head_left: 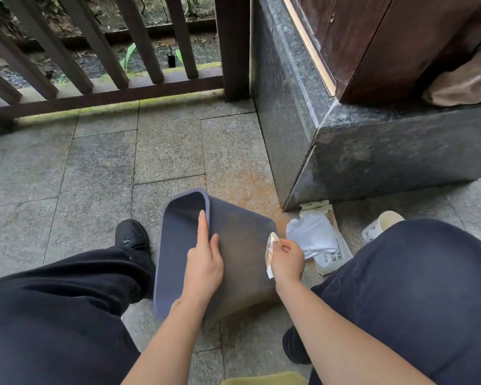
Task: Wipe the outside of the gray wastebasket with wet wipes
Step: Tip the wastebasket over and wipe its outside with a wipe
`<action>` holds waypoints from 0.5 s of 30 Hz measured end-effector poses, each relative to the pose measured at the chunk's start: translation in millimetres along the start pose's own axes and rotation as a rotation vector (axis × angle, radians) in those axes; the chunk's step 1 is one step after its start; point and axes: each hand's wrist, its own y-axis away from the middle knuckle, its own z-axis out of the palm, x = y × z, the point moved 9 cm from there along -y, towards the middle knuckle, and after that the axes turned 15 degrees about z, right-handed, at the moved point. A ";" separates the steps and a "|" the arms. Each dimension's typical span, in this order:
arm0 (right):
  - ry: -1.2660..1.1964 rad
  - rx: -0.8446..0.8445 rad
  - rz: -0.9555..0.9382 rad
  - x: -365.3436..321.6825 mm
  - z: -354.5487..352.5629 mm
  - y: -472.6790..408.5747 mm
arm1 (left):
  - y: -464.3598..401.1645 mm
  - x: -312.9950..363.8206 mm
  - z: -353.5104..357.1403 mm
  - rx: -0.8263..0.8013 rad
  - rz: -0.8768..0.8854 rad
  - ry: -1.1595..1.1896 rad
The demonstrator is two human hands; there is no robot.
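The gray wastebasket (242,245) lies tilted on its side on the stone floor between my knees, its open mouth facing away and to the left. My left hand (204,258) grips its rim, fingers reaching into the mouth and thumb on the outer wall. My right hand (286,259) pinches a folded, brown-stained wet wipe (271,250) at the basket's right edge. A pack of wet wipes (326,245) lies on the floor just right of that hand, with a white wipe (308,232) pulled out on top of it.
A paper cup (382,225) stands right of the pack beside my right knee. A dark stone plinth (372,151) rises at the right, a wooden railing (103,79) at the back. My black shoe (132,236) rests left of the basket.
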 end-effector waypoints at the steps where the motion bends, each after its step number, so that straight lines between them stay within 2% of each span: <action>1: -0.006 0.006 0.002 0.6 -2.0 -0.4 | 1.5 -1.2 -2.7 0.013 -0.010 0.000; 7: -0.025 0.033 0.007 1.8 -8.0 -4.6 | 15.6 -8.1 -19.8 0.090 -0.044 -0.045; 15: 0.073 0.016 0.046 17.4 10.5 -6.1 | 20.3 -5.9 -22.6 0.013 -0.031 -0.070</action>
